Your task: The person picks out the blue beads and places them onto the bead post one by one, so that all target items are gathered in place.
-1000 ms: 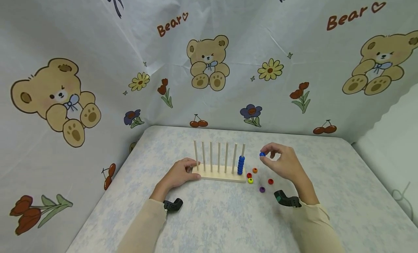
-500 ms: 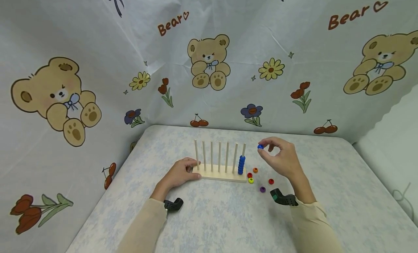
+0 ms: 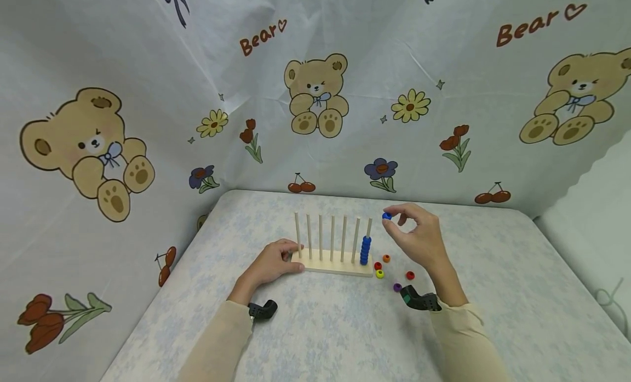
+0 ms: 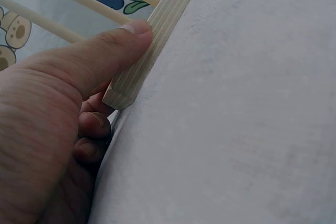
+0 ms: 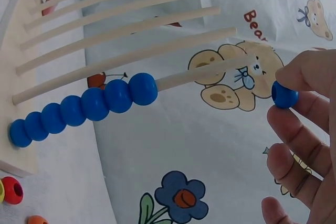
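A wooden peg rack (image 3: 331, 267) with a row of upright pegs stands on the table. Its rightmost peg carries a stack of several blue beads (image 5: 95, 104), with the bare peg tip showing above them. My left hand (image 3: 270, 260) grips the rack's left end; in the left wrist view the thumb lies on the base's front edge and the fingers curl behind. My right hand (image 3: 419, 237) pinches a single blue bead (image 5: 285, 95) between thumb and fingertips. That bead is in the air, right of the loaded peg's tip and apart from it.
Loose beads lie on the table right of the rack: an orange bead (image 3: 386, 258), a yellow bead (image 3: 379, 274), a purple bead (image 3: 397, 287) and two red ones, one a red bead (image 3: 410, 275). A bear-print curtain (image 3: 315, 152) hangs behind the table (image 3: 325, 327).
My right hand has moved left and slightly up with the blue bead, closer to the rightmost peg. The left hand keeps its grip on the rack, which stays in place.
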